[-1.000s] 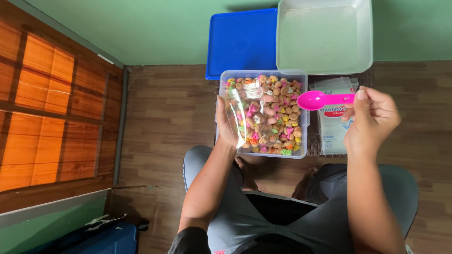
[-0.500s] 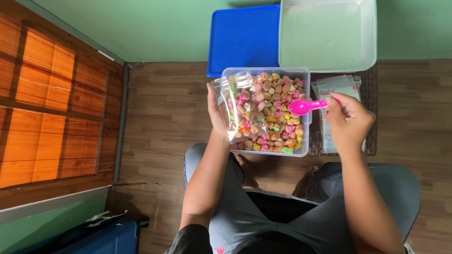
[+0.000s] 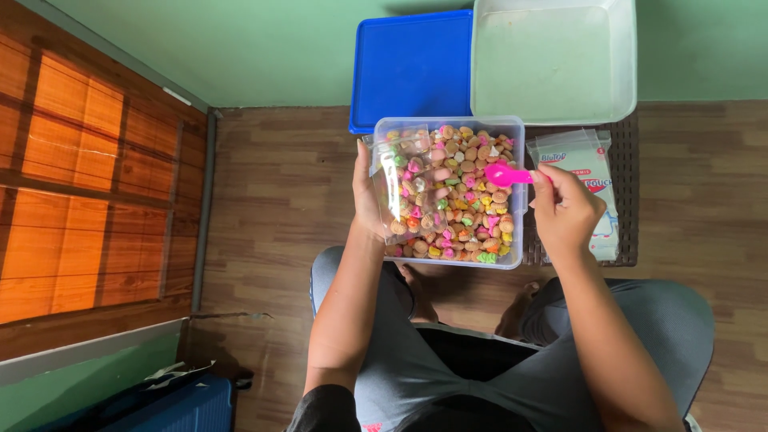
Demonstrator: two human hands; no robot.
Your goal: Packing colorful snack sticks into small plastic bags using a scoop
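Right now both hands work over the clear tub [image 3: 518,200] of small iced biscuits [image 3: 468,204], which sits on the wooden floor [image 3: 272,200] just ahead of the person's knees. The left hand [image 3: 370,196] is clamped on a clear plastic pouch [image 3: 404,184], held upright at the tub's 9 o'clock edge with its mouth toward 12 o'clock. The right hand [image 3: 564,212] pinches the handle of a pink spoon [image 3: 506,174], coming in from the tub's 3 o'clock side. The spoon's long axis runs 3 to 9 o'clock, bowl leading toward the pouch and hovering just over the biscuits. Pouch and spoon bowl are near but apart, and the spoon hand is the nearer one to the heap. A stack of flat pouches [image 3: 588,172] lies at 3 o'clock beside the tub; a blue lid [image 3: 412,68] and an empty tub [image 3: 552,60] lie at 12 o'clock.
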